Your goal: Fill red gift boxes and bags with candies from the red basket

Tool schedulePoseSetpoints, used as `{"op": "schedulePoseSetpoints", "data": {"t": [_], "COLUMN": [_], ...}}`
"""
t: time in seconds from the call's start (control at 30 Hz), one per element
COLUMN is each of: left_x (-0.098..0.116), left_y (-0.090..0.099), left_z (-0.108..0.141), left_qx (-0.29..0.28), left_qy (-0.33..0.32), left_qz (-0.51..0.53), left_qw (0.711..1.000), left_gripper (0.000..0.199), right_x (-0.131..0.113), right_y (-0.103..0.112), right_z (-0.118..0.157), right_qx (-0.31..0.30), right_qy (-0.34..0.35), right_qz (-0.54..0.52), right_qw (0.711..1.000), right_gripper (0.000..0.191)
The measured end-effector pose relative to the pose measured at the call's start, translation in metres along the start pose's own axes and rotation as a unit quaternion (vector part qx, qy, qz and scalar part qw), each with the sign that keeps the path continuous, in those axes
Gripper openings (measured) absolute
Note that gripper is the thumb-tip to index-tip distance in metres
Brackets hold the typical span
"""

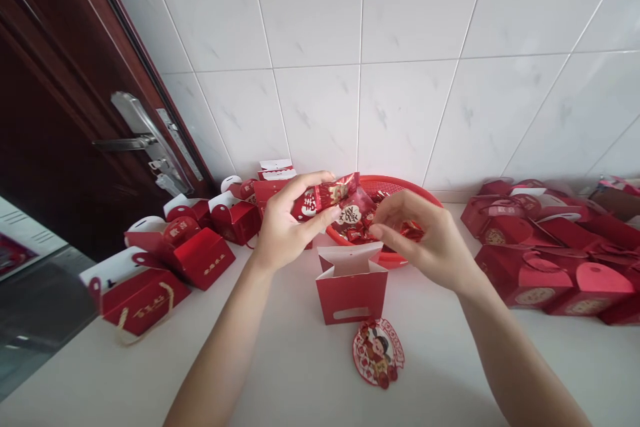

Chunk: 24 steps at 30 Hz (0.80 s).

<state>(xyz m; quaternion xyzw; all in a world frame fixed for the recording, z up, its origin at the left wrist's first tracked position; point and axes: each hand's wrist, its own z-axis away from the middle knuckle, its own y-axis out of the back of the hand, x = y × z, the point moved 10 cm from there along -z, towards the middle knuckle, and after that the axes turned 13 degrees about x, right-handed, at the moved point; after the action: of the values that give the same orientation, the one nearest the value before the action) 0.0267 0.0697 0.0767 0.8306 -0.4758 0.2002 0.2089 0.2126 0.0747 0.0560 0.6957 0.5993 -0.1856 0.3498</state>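
My left hand (287, 223) is closed on red candy packets (333, 195), pinched between thumb and fingers above the basket's left side. Over the right part of the red mesh basket (400, 184), my right hand (425, 237) has its fingertips close to the thumb; what it holds, if anything, is hidden. Wrapped candies (356, 233) lie in the basket between the hands. A red paper box (351, 293) stands upright in front of the basket with its top open. Flat on the table before it lies a round decorated card (378, 352) with a cartoon figure.
Several red boxes (203, 259) stand at the left, near a dark door (60, 80) with a metal handle. More red boxes (537, 273) are packed together at the right. A white tiled wall (320, 27) rises behind the white table (295, 373).
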Motion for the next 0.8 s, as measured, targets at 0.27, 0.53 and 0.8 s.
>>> {"op": "schedulePoseSetpoints", "data": {"t": [0.27, 0.53, 0.8], "left_x": [0.005, 0.004, 0.003], "left_y": [-0.024, -0.026, -0.019], "left_z": [0.011, 0.012, 0.01], "left_qx": [-0.083, -0.093, -0.084], "left_qy": [0.033, 0.029, 0.034], "left_qz": [0.05, 0.025, 0.009], "left_qw": [0.995, 0.995, 0.996], "left_gripper": [0.034, 0.036, 0.036], "right_x": [0.017, 0.024, 0.019], "right_y": [0.0, -0.005, -0.003], "right_z": [-0.001, 0.001, 0.001], "right_qx": [0.047, 0.017, 0.029], "right_qy": [-0.079, -0.129, -0.092], "right_qz": [-0.109, -0.153, -0.127], "right_qw": [0.99, 0.98, 0.987], "right_gripper": [0.04, 0.044, 0.044]}}
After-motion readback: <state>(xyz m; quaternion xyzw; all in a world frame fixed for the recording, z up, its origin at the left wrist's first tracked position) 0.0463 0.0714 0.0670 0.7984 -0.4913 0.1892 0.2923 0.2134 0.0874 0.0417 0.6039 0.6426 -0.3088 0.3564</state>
